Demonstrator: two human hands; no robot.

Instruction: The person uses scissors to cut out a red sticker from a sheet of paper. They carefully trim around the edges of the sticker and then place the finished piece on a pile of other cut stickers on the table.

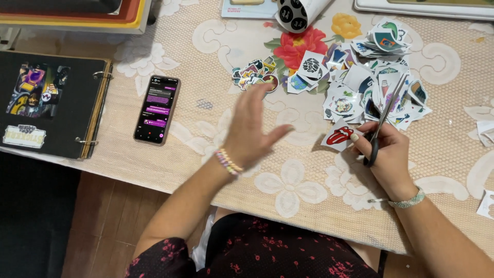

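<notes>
My left hand (252, 128) hovers open and slightly blurred above the lace tablecloth (288, 185), fingers spread, holding nothing, just below a small pile of cut stickers (256, 73). A beaded bracelet sits on that wrist. My right hand (387, 154) grips black-handled scissors (383, 121) with the blades pointing up toward a large heap of cut stickers (375, 87). Its fingertips also pinch a white sticker with red lips and a tongue (339, 135), which lies at the heap's lower left edge.
A smartphone (157, 109) with a lit screen lies left of my left hand. A black ring-bound album (49, 103) with stickers on its page sits at the far left. A white roll (299, 13) and paper scraps (486, 131) lie at the back and right edge.
</notes>
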